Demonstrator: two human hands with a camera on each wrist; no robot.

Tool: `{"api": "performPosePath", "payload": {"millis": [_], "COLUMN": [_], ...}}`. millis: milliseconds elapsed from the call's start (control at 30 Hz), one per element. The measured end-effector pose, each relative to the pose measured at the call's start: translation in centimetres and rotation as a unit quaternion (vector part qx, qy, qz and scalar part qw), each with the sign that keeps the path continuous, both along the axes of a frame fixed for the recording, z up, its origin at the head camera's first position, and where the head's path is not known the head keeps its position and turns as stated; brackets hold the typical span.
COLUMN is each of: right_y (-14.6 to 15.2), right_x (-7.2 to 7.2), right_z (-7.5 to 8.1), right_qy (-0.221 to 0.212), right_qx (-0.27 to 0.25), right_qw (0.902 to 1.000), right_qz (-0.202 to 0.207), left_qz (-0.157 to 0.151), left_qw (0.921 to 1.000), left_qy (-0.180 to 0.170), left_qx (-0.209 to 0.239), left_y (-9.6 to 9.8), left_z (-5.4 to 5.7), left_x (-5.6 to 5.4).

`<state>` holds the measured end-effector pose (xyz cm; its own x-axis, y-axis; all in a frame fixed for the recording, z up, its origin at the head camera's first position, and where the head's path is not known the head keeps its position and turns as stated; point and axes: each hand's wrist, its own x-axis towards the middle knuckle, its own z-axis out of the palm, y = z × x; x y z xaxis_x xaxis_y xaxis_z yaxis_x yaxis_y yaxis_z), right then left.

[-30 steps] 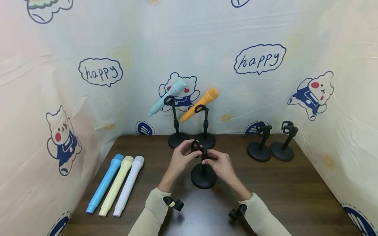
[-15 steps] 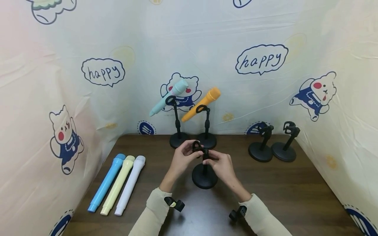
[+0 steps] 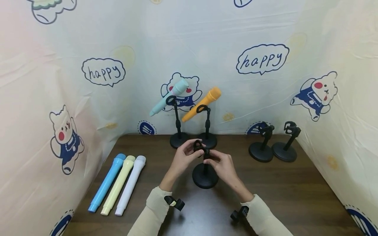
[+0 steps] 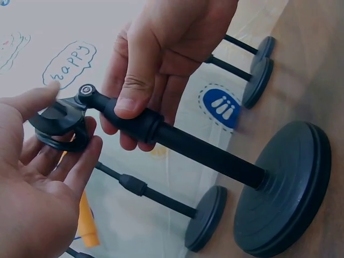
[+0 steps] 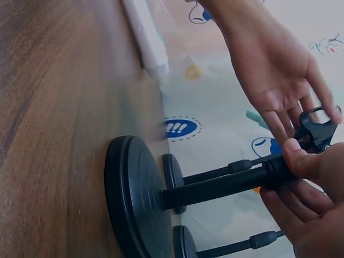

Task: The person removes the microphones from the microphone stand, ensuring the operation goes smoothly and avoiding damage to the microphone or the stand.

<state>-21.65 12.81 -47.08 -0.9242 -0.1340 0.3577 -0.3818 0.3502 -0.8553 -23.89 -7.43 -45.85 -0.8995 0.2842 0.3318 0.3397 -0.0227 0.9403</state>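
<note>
A black microphone stand (image 3: 205,177) with a round base stands upright on the table between both hands. My left hand (image 3: 183,160) pinches the clip (image 4: 59,121) at its top between thumb and fingers. Just below the clip's hinge, my right hand (image 3: 222,166) grips the thick collar (image 4: 134,121) of the pole, thumb on one side and fingers on the other. In the right wrist view the stand's base (image 5: 134,199) rests on the tabletop, and the clip's ring (image 5: 320,126) holds no microphone.
Behind stand two more stands bearing a light teal microphone (image 3: 169,97) and an orange microphone (image 3: 202,104). Blue (image 3: 107,183), yellow (image 3: 118,185) and white (image 3: 130,185) microphones lie at the left. Two shorter black stands (image 3: 261,151) (image 3: 284,151) are at the back right of the table (image 3: 283,196).
Both hands keep their hold on the stand's clip and collar. The clip has tilted very slightly; otherwise the scene only shifts a little to the right with the head camera.
</note>
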Motion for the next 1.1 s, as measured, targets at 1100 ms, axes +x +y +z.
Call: {"api": "performPosePath", "payload": {"millis": [1100], "right_y": [6.5], "right_x": [-3.5], "right_z": [1.0], "right_qy": [0.038], "right_qx": [-0.005], "right_qw": [0.9928], "right_qz": [-0.113], "left_qz": [0.099], "left_qw": [0.9949], "left_qy": [0.02], "left_qx": [-0.004], "left_y": [-1.1], "left_z": [4.9], "left_x": [-6.4]}}
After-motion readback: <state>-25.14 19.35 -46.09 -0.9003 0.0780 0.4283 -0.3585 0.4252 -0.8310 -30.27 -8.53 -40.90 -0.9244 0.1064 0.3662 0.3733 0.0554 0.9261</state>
